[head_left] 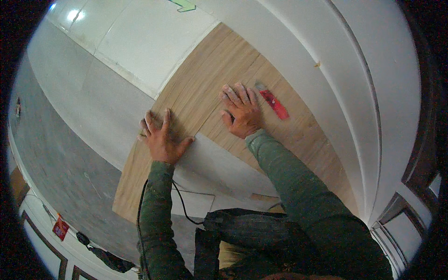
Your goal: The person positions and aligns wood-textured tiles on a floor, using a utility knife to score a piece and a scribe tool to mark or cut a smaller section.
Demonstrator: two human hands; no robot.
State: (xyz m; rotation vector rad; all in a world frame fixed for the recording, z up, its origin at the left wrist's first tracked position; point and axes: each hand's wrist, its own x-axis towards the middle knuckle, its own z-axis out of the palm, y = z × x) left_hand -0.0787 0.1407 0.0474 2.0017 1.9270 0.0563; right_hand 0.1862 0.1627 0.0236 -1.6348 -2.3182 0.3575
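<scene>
Wood-look floor planks (205, 79) run alongside the white wall base, with a seam between the planks near my hands. My left hand (162, 140) presses on the plank edge at the left, its dusty fingers spread and thumb pointing right. Farther right, my right hand (243, 111) lies on the planks with its fingers stretched out and the thumb apart. Neither hand holds anything. Just right of my right hand lies a red-handled tool (275, 104) with a grey tip; its exact kind is too blurred to tell.
Grey sheeting (88, 126) covers the floor at left, and pale glossy tiles (135, 46) lie beyond the planks. A white stepped wall base (326, 70) curves along the right. A black cord (141, 205) hangs by my left forearm. A dark cloth (112, 259) lies at lower left.
</scene>
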